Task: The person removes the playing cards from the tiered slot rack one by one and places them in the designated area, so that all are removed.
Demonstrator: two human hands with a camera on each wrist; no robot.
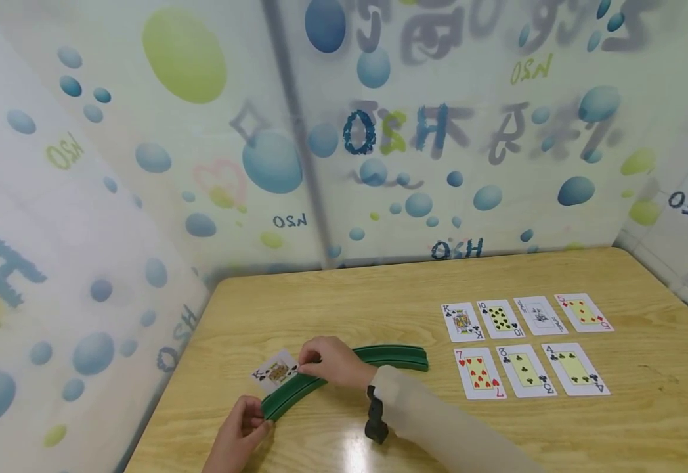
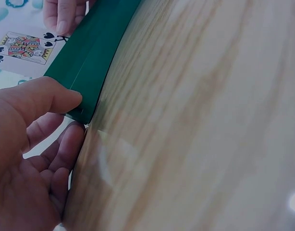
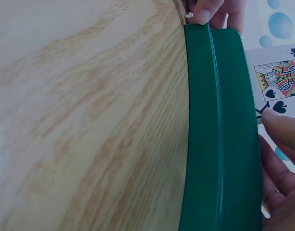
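Note:
A green curved card holder (image 1: 397, 355) lies on the table. My left hand (image 1: 239, 430) pinches its near left end, the thumb (image 2: 66, 97) on top and the fingers below. On the holder's far side, the king of spades (image 1: 276, 372) faces up, its printed face also plain in the left wrist view. My right hand (image 1: 333, 362) reaches across the holder and pinches that card at its right corner. In the right wrist view the thumb (image 3: 277, 122) covers part of the corner, right beside the holder's edge.
On the wooden table (image 1: 297, 302), several face-up playing cards lie in two rows at the right, among them a king of clubs (image 1: 463, 322), a joker (image 1: 540, 315) and a red seven of hearts (image 1: 480, 373). A patterned wall (image 1: 468, 217) rises behind the table's back edge.

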